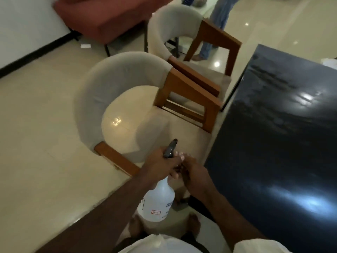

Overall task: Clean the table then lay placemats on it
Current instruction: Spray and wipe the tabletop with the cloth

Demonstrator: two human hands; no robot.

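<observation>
A translucent white spray bottle [156, 199] with a dark trigger head hangs in front of me, beside the near left corner of the glossy black table [273, 143]. My left hand [160, 161] grips the bottle at its neck and sprayer head. My right hand [194, 173] meets it from the right, fingers curled onto the trigger side of the head. The nozzle points up and away, toward the nearer chair. The tabletop shows streaky reflections. No placemats are in view.
Two grey tub chairs with wooden frames [127, 99] [173, 28] stand along the table's left side. A white cloth [329, 61] lies at the table's far right edge. A red sofa [102, 17] and a standing person's legs [215, 28] are farther back.
</observation>
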